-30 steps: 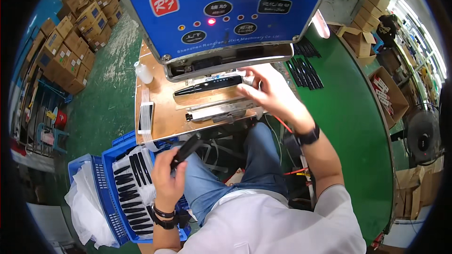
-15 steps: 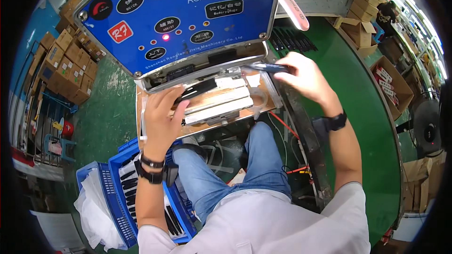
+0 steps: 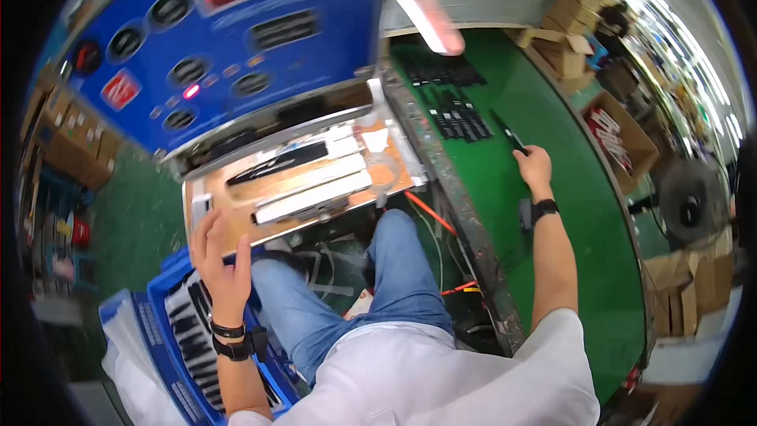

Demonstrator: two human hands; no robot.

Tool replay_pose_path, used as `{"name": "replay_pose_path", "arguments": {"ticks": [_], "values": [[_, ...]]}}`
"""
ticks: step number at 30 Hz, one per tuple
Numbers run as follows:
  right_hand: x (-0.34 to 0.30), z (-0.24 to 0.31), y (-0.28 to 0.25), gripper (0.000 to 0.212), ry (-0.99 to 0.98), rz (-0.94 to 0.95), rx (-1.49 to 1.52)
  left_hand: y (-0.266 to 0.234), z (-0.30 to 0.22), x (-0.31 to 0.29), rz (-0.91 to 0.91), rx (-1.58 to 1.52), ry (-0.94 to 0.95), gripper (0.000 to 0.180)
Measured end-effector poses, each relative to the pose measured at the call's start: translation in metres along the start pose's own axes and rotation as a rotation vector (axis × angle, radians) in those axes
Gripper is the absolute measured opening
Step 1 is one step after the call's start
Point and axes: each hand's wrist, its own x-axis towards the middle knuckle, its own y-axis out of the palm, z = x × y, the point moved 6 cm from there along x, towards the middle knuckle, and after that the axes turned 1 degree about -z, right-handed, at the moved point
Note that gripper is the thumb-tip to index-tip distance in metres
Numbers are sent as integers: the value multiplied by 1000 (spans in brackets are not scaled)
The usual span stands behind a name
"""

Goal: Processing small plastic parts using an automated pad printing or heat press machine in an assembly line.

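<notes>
On my right, my right hand (image 3: 535, 167) pinches a slim black knife-shaped piece (image 3: 509, 131) by its near end, over the green bench. The piece points away from me to the upper left. My left hand (image 3: 221, 256) is open with fingers apart, at the front left corner of the machine's wooden bed (image 3: 217, 197), above the blue crates. A long black pointed piece (image 3: 280, 162) lies on the bed, behind a pale metal bar (image 3: 315, 196). Neither hand touches it. Its exact kind is blurred.
The machine's blue control panel (image 3: 229, 39) rises over the bed. Rows of black pieces (image 3: 459, 116) lie on the green bench (image 3: 583, 268). A blue crate (image 3: 162, 292) with more black pieces stands at lower left. A fan (image 3: 690, 197) and an open carton (image 3: 619, 138) stand at right.
My right hand has moved right, from beside the panel to over the green bench, carrying the slim black piece. My left hand has let go of the piece on the bed and drawn back. The view has shifted.
</notes>
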Motion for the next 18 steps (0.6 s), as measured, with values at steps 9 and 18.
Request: {"name": "replay_pose_path", "arguments": {"ticks": [9, 18], "values": [[98, -41, 78, 40, -179, 350, 0, -85, 183, -274, -375, 13, -917, 35], [104, -9, 80, 58, -183, 295, -105, -53, 251, -381, -292, -22, -1179, 26]]}}
